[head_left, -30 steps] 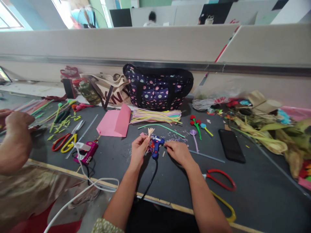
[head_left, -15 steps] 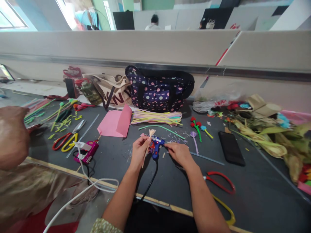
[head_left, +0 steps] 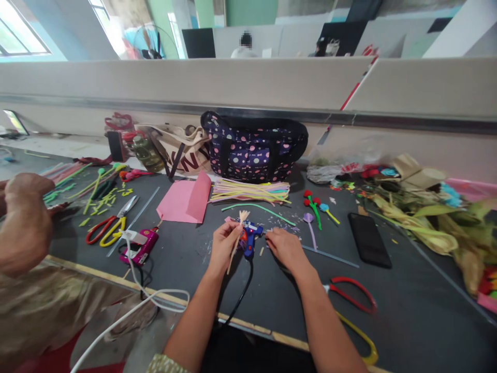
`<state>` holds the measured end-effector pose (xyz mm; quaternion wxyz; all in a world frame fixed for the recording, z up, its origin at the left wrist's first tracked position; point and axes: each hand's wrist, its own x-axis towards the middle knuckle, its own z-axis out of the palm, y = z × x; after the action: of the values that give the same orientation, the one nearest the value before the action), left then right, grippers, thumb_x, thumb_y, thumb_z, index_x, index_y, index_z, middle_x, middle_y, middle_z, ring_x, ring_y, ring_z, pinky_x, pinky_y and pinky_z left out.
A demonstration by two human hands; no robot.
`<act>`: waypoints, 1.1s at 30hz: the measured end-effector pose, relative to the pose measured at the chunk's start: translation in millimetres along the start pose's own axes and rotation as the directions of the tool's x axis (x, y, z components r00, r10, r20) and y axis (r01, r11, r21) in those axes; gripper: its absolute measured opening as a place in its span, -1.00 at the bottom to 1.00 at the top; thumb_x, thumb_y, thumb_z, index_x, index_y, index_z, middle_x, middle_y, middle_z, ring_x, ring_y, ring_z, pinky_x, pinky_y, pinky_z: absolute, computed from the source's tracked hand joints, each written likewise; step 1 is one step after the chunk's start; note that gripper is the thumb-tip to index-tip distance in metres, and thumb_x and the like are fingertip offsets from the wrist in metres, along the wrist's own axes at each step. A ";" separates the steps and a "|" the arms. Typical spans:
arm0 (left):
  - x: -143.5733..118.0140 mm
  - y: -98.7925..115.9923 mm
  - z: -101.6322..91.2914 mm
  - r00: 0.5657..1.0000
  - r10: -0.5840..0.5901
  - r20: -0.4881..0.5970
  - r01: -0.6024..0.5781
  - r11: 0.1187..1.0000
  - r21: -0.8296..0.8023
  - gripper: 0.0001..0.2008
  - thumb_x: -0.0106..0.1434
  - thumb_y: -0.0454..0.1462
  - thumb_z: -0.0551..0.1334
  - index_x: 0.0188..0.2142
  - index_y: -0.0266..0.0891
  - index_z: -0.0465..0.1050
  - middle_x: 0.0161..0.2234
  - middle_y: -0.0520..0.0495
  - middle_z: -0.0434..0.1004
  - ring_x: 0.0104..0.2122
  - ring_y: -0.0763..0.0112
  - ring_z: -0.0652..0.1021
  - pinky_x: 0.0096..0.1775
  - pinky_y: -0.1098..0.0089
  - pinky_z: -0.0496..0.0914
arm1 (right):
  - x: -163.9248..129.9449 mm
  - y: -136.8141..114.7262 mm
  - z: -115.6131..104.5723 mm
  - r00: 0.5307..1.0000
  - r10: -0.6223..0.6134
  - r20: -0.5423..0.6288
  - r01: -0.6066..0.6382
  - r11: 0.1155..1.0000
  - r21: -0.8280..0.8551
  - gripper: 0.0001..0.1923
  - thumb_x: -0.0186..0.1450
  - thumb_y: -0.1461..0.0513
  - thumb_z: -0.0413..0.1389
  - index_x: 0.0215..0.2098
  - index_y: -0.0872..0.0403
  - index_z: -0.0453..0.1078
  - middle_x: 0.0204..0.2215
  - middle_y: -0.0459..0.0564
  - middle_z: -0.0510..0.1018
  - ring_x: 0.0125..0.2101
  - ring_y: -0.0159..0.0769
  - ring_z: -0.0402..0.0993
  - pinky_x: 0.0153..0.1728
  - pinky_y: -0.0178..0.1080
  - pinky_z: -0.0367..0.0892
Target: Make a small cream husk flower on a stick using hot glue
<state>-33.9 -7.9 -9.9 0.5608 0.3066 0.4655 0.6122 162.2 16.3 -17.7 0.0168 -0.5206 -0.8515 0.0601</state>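
My left hand point(head_left: 222, 244) is closed around a thin tan stick point(head_left: 235, 240) with a frayed tip, held upright over the dark table point(head_left: 407, 311). Just right of it lies a blue glue gun point(head_left: 250, 239), its black cord running toward me. My right hand point(head_left: 286, 249) rests palm down on the table beside the gun's nozzle, fingers loosely bent and nothing visible in them. Small purple scraps lie scattered around both hands.
A pink folded sheet point(head_left: 185, 199), a bundle of pastel pipe cleaners point(head_left: 250, 189) and a dotted bag point(head_left: 254, 147) lie beyond. A black phone point(head_left: 368, 234), red scissors point(head_left: 351, 292) and husks point(head_left: 419, 220) sit right. A co-worker's hand point(head_left: 23, 223) and a pink glue gun point(head_left: 140, 247) are left.
My right hand has drawn slightly back from the blue glue gun. My left hand has tilted the stick so more of it shows. The co-worker's hand at the left has shifted.
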 end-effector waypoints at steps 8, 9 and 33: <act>1.1 -4.8 -1.8 0.999 -0.031 0.015 0.031 1.000 -0.003 -0.70 0.03 -0.11 0.45 -0.40 -0.31 0.52 -0.55 0.03 0.48 -0.62 0.60 0.39 -0.52 0.55 0.26 | 1.2 -0.3 3.5 1.000 0.006 -0.030 -0.007 0.999 -0.053 -0.79 0.42 0.25 -0.03 -0.26 0.07 0.44 -0.28 0.01 0.52 -0.22 -0.25 0.47 -0.37 -0.28 0.14; 1.3 -5.5 -2.3 0.999 -0.028 0.019 0.028 1.000 0.001 -0.70 0.04 -0.11 0.45 -0.41 -0.30 0.51 -0.55 0.04 0.48 -0.61 0.60 0.39 -0.52 0.55 0.26 | 1.2 -0.6 3.5 0.999 0.009 -0.030 -0.010 0.999 -0.053 -0.79 0.42 0.26 -0.03 -0.25 0.08 0.45 -0.27 0.02 0.52 -0.23 -0.25 0.47 -0.37 -0.28 0.15; 0.1 -8.4 -4.0 0.974 0.228 0.011 -0.221 0.930 0.294 -0.80 0.16 -0.15 0.35 -0.41 -0.27 0.54 -0.48 -0.01 0.51 -0.47 0.49 0.45 -0.38 0.49 0.31 | -4.3 21.9 -6.7 0.981 0.147 -0.124 -0.107 0.952 0.288 -0.75 0.42 0.21 -0.03 -0.21 0.02 0.50 -0.22 -0.03 0.57 -0.14 -0.28 0.49 -0.24 -0.30 0.25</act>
<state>-34.2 -9.3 -19.1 0.4299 0.4307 0.5195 0.5998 184.2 22.9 -13.5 0.1477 -0.5697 -0.7957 0.1431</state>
